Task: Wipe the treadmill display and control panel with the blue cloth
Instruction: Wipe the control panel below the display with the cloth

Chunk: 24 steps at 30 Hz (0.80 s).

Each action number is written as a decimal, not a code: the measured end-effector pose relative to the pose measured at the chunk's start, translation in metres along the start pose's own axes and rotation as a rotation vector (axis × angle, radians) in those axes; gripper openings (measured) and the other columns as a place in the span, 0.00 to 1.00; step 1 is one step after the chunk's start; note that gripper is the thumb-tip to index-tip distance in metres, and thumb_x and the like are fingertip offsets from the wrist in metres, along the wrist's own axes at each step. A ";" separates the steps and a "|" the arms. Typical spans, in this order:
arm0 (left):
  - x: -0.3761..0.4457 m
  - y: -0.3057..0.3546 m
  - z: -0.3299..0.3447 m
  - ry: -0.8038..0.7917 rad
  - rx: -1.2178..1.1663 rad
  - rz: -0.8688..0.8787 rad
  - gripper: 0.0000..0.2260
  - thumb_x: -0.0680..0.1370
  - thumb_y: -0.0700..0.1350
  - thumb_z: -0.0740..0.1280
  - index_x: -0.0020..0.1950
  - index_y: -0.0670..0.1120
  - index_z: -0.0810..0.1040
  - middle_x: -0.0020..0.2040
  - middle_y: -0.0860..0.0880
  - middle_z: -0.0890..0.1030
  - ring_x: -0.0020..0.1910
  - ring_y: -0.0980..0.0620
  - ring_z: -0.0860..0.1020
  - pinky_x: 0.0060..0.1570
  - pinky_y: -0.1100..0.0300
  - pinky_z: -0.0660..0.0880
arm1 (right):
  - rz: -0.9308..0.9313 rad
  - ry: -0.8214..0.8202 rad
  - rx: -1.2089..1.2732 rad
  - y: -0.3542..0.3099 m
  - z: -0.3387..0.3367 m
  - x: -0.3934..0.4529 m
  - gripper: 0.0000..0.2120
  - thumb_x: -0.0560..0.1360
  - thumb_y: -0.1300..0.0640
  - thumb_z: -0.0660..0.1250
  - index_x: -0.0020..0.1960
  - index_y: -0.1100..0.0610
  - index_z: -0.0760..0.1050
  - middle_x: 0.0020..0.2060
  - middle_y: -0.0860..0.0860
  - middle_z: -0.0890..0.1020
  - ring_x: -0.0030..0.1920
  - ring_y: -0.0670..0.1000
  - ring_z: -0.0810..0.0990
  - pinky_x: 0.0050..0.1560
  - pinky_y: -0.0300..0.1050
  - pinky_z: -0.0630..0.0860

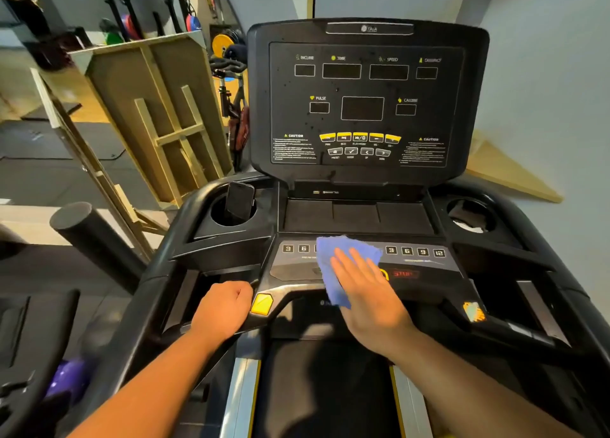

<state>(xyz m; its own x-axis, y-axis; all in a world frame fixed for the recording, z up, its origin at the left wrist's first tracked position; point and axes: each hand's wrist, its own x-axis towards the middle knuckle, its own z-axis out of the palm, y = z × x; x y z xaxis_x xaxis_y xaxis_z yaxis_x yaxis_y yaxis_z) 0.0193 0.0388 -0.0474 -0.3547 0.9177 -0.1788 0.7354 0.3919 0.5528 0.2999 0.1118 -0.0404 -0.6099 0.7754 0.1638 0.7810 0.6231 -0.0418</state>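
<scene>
The blue cloth [343,266] is being pressed flat against the lower control panel [363,262] by the right hand [366,289], whose fingers are being kept straight and spread over the fabric rather than curled round it. A flat palm is probably being used so that pressure is being shared across the whole cloth and the keys beneath are being wiped in a broad pass. The cloth is being held over the middle of the panel, between the numbered buttons on the left [296,248] and those on the right [415,251], with its near edge being draped over the front lip; part of the red stop marking [403,274] is being left uncovered just beside the hand.

The left hand [224,307] is being curled round the near handrail [185,305] next to the yellow tab [261,304], apparently so that the body is being steadied while the other arm is reaching forward.

The upright display [366,104] is being left untouched at this moment, well apart from the cloth, and dark specks are being shown across its face, so that part of the job is being judged as not yet done. A phone-like object [240,200] is being kept upright in the left cup holder [218,215], out of the wiping path; what is lying in the right cup holder [470,218] cannot be clearly made out.
</scene>
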 end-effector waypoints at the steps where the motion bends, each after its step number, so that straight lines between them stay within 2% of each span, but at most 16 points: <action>1: 0.000 0.000 -0.001 -0.009 0.001 0.005 0.17 0.83 0.45 0.58 0.36 0.43 0.76 0.33 0.45 0.81 0.35 0.45 0.80 0.36 0.49 0.75 | 0.052 0.009 0.001 -0.010 0.001 0.007 0.39 0.69 0.53 0.69 0.78 0.60 0.63 0.78 0.56 0.65 0.79 0.58 0.56 0.75 0.61 0.62; 3: 0.000 0.000 -0.001 -0.026 -0.003 0.007 0.17 0.83 0.46 0.58 0.38 0.43 0.77 0.35 0.44 0.82 0.37 0.44 0.81 0.37 0.49 0.76 | 0.092 0.041 0.053 -0.041 0.005 0.025 0.35 0.72 0.52 0.65 0.77 0.61 0.64 0.77 0.58 0.66 0.78 0.64 0.59 0.75 0.63 0.62; 6: -0.001 0.002 0.000 -0.018 0.027 0.008 0.18 0.84 0.45 0.58 0.36 0.43 0.75 0.34 0.44 0.80 0.32 0.50 0.75 0.33 0.56 0.68 | -0.081 0.069 0.081 -0.074 0.013 0.042 0.33 0.74 0.53 0.59 0.79 0.58 0.62 0.79 0.55 0.63 0.79 0.64 0.57 0.77 0.62 0.56; 8: 0.000 0.003 -0.001 -0.013 0.035 0.007 0.18 0.84 0.45 0.57 0.33 0.45 0.72 0.32 0.46 0.78 0.31 0.52 0.72 0.32 0.56 0.66 | -0.206 0.033 0.012 -0.068 0.008 0.034 0.37 0.72 0.52 0.66 0.79 0.56 0.60 0.79 0.54 0.61 0.79 0.62 0.57 0.77 0.59 0.54; 10: 0.000 0.002 -0.001 -0.038 0.022 -0.002 0.19 0.84 0.46 0.57 0.35 0.45 0.74 0.34 0.46 0.80 0.33 0.52 0.76 0.33 0.57 0.69 | -0.291 0.020 -0.043 -0.048 0.001 0.017 0.38 0.71 0.51 0.70 0.79 0.55 0.62 0.79 0.53 0.63 0.78 0.60 0.61 0.77 0.58 0.60; 12: 0.001 0.001 -0.002 -0.053 0.016 -0.009 0.19 0.84 0.47 0.56 0.37 0.45 0.77 0.35 0.46 0.82 0.35 0.50 0.79 0.35 0.55 0.74 | -0.261 0.055 0.023 -0.023 0.002 -0.002 0.36 0.72 0.54 0.68 0.79 0.56 0.63 0.79 0.51 0.63 0.79 0.58 0.59 0.76 0.60 0.61; 14: 0.002 0.001 -0.002 -0.046 0.033 0.007 0.18 0.83 0.46 0.56 0.35 0.44 0.75 0.34 0.46 0.81 0.34 0.48 0.78 0.35 0.53 0.73 | -0.105 0.088 0.066 -0.006 0.006 -0.008 0.34 0.74 0.56 0.64 0.79 0.56 0.62 0.79 0.51 0.63 0.80 0.57 0.57 0.74 0.62 0.64; 16: 0.003 0.003 -0.004 -0.049 0.056 0.010 0.18 0.83 0.45 0.57 0.33 0.45 0.70 0.33 0.46 0.78 0.33 0.48 0.74 0.33 0.54 0.67 | 0.067 0.120 0.097 -0.018 0.011 0.002 0.32 0.74 0.55 0.59 0.78 0.58 0.63 0.78 0.54 0.65 0.79 0.59 0.57 0.73 0.65 0.64; 18: 0.005 0.002 -0.003 -0.066 0.063 0.005 0.17 0.82 0.44 0.57 0.32 0.46 0.69 0.34 0.45 0.78 0.33 0.47 0.73 0.32 0.55 0.65 | 0.135 0.162 0.158 -0.050 0.013 0.018 0.33 0.72 0.55 0.62 0.77 0.59 0.65 0.77 0.55 0.66 0.79 0.62 0.58 0.74 0.65 0.61; 21: 0.006 0.003 -0.004 -0.091 0.061 -0.008 0.17 0.82 0.46 0.56 0.33 0.46 0.70 0.38 0.44 0.80 0.38 0.42 0.76 0.34 0.53 0.66 | -0.054 0.117 0.124 -0.084 0.015 0.022 0.37 0.70 0.56 0.68 0.78 0.55 0.64 0.79 0.51 0.63 0.79 0.61 0.56 0.78 0.60 0.55; 24: 0.007 0.004 -0.007 -0.131 0.112 0.044 0.16 0.83 0.46 0.55 0.39 0.46 0.75 0.43 0.43 0.82 0.42 0.41 0.76 0.40 0.51 0.71 | -0.129 0.066 0.138 -0.059 0.006 0.007 0.38 0.70 0.58 0.68 0.78 0.52 0.62 0.79 0.48 0.63 0.80 0.55 0.56 0.79 0.55 0.55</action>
<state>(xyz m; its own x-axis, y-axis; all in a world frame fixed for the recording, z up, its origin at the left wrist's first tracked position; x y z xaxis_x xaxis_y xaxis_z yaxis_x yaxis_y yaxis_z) 0.0162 0.0461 -0.0407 -0.2479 0.9317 -0.2655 0.8110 0.3495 0.4692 0.2481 0.0811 -0.0424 -0.6899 0.6828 0.2403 0.6684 0.7284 -0.1507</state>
